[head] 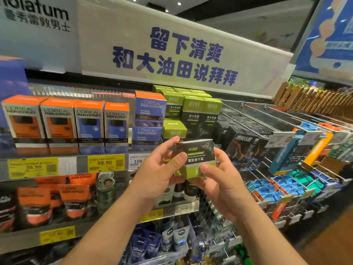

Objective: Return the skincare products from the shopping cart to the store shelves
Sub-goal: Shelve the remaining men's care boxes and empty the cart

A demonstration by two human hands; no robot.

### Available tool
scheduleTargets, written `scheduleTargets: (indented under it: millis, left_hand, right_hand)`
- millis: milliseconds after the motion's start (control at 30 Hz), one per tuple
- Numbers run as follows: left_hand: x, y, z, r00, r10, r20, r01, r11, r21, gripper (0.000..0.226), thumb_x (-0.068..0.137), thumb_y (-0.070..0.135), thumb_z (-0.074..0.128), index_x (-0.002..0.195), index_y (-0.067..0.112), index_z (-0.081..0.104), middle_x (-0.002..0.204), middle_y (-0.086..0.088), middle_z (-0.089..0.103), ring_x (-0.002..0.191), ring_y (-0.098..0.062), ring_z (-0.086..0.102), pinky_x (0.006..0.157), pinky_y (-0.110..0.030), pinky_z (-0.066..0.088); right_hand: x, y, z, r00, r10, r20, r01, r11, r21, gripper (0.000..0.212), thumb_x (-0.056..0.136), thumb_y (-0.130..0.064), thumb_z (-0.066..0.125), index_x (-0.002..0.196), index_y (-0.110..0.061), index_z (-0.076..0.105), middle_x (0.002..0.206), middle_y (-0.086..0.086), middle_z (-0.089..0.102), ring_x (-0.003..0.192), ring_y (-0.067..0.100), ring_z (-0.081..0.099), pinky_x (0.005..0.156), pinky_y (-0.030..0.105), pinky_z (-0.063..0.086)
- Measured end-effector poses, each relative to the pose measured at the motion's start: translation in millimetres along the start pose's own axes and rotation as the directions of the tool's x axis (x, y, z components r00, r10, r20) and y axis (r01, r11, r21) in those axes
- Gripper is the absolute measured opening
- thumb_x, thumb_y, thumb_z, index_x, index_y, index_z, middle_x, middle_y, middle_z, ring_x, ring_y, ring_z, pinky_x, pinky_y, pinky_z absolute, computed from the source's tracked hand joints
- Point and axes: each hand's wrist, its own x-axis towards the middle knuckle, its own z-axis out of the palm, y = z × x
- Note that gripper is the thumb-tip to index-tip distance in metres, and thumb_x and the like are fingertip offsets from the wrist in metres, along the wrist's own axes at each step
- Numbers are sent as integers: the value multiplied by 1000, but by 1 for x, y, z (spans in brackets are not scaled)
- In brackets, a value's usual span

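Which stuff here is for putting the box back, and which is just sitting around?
For the job:
green-and-black box
left hand
right hand
matching green boxes

Just there:
orange boxes
yellow price tags
blue banner

I'm in a shop, at the men's skincare aisle. Shelves (pixel 57 165) stocked with rows of boxed creams (pixel 57 121), yellow price tags (pixel 104 163) clipped along their edges. White promo banner (pixel 172 54) overhead with blue lettering. Wire racks (pixel 257 119) of hanging packs to my right.
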Motion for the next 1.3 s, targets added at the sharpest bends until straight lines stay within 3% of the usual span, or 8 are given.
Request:
scheduleTargets:
  millis: [300, 400, 500, 600, 800, 900, 1033, 1300]
  left_hand:
    - [14, -23, 1, 997, -82, -15, 82, 997, 5, 71, 65, 43, 88, 126, 22, 60, 117, -6, 74, 108, -23, 73, 93, -41, 60]
    - [17, -31, 11, 993, -119, -10, 115, 980, -160, 71, 66, 29, 92, 127, 10, 60, 115, -11, 75, 110, -27, 72, 94, -37, 59]
    - [21, -32, 19, 992, -127, -25, 107, 915, -389, 63, 71, 10, 84, 128, 0, 59, 122, -20, 72, 115, -34, 70, 94, -36, 60]
    - [28, -29, 23, 994, -105, -38, 74, 874, -480, 66, 70, 10, 84, 130, 1, 59, 125, -20, 71, 118, -35, 68, 100, -37, 57]
    - [33, -20, 21, 995, -85, -48, 58, 911, -408, 44, 84, 21, 68, 123, 5, 63, 115, -21, 74, 112, -38, 70, 96, -41, 59]
    - [37, -9, 17, 996, -65, -62, 39, 936, -350, 29, 96, 20, 60, 120, 5, 64, 109, -20, 76, 101, -35, 74, 87, -37, 63]
    - [44, 3, 11, 993, -76, -92, 47, 959, -281, 21, 103, 19, 55, 113, 5, 68, 102, -15, 78, 88, -28, 77, 82, -39, 64]
    - [52, 8, 3, 988, -136, -66, 123, 977, -174, 17, 105, 15, 54, 115, 9, 66, 101, -10, 79, 86, -27, 75, 75, -41, 65]
  right_hand:
    - [23, -22, -6, 992, -112, -64, 86, 945, -315, 67, 70, -22, 83, 133, -29, 62, 112, 15, 72, 96, 28, 69, 83, 45, 57]
    - [34, -28, -3, 981, -174, -87, 126, 909, -396, 69, 70, -27, 85, 133, -25, 56, 110, 8, 75, 98, 24, 73, 79, 35, 56]
    - [42, -29, -5, 964, -242, -107, 163, 861, -482, 68, 60, -43, 89, 120, -25, 61, 115, 9, 71, 104, 28, 70, 86, 42, 59]
    - [47, -32, -8, 973, -226, -40, 165, 810, -563, 57, 63, -45, 88, 114, -32, 65, 108, 7, 72, 99, 26, 69, 87, 43, 58]
    - [65, -55, 1, 952, -307, 19, 255, 752, -608, 55, 68, -39, 89, 117, -29, 66, 107, 10, 71, 105, 39, 67, 92, 52, 57]
    - [77, -66, 5, 947, -317, 52, 275, 715, -643, 52, 72, -35, 87, 118, -26, 67, 111, 8, 73, 102, 33, 70, 86, 45, 61]
    - [93, -70, 8, 931, -346, 116, 326, 645, -691, 53, 71, -56, 87, 118, -37, 70, 116, 12, 71, 108, 49, 61, 90, 63, 57]
    - [116, -68, 11, 903, -361, 232, 396, 492, -775, 41, 85, -37, 83, 121, -30, 63, 120, -2, 67, 103, 28, 67, 88, 54, 59]
